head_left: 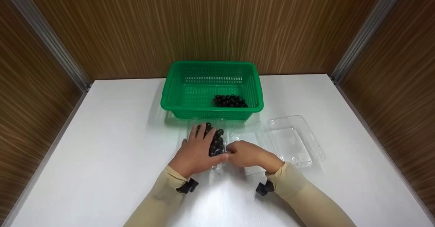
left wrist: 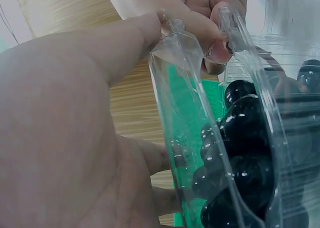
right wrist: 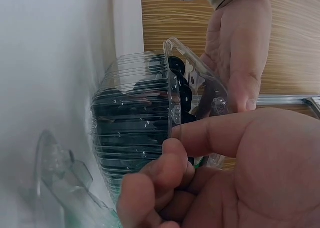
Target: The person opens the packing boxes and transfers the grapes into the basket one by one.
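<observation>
A hinged clear plastic clamshell box (right wrist: 112,68) holds a bunch of dark grapes (head_left: 217,147). Its lid (left wrist: 172,83) stands partly lowered, with a gap between lid and base at the side facing the right hand. My left hand (head_left: 195,155) lies over the lid with fingers spread and straight, its thumb touching the lid's edge. At the box's right side, my right hand (head_left: 248,154) pinches the rim between thumb and curled index finger. Its other fingers are curled, as the right wrist view shows.
Behind the box stands a green basket (head_left: 170,101) with another bunch of dark grapes (head_left: 230,101) inside. To the right lies an open clear plastic container (head_left: 292,142), part of it behind the right hand. Wood-patterned panels (head_left: 217,23) wall the white table (head_left: 102,145).
</observation>
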Action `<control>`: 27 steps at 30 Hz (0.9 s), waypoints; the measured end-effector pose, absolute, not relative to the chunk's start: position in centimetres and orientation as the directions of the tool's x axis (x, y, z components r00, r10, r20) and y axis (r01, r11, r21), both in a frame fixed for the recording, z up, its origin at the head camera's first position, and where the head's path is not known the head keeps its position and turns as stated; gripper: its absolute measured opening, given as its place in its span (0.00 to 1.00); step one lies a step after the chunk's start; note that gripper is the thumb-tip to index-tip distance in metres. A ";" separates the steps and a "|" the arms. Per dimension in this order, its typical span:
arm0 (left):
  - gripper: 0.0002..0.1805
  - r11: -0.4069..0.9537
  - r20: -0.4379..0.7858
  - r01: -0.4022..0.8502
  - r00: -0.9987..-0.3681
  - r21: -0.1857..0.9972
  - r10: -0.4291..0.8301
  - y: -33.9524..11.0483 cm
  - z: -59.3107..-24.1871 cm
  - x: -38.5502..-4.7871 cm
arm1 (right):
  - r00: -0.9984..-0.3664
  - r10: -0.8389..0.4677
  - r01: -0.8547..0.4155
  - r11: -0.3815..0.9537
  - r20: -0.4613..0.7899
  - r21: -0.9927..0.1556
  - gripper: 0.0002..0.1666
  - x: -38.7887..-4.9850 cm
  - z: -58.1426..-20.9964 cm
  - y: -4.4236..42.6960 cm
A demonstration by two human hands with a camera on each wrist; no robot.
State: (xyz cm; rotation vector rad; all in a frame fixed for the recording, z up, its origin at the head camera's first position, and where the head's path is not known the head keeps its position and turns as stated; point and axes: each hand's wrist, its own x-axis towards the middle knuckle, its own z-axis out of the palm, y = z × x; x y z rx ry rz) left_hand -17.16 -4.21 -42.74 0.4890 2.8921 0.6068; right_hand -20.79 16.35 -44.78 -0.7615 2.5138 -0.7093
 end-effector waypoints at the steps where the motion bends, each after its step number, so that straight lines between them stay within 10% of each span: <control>1: 0.58 0.865 -0.073 0.285 -0.936 0.412 0.343 -4.2 -42.7 -17.2 | -0.763 -0.602 -0.388 0.719 -0.236 -0.577 0.16 -20.8 -44.8 16.3; 27: 0.54 0.827 -0.044 0.309 -0.927 0.469 0.372 -5.2 -39.8 -15.9 | -0.747 -0.618 -0.369 0.691 -0.244 -0.621 0.22 -20.7 -44.8 16.5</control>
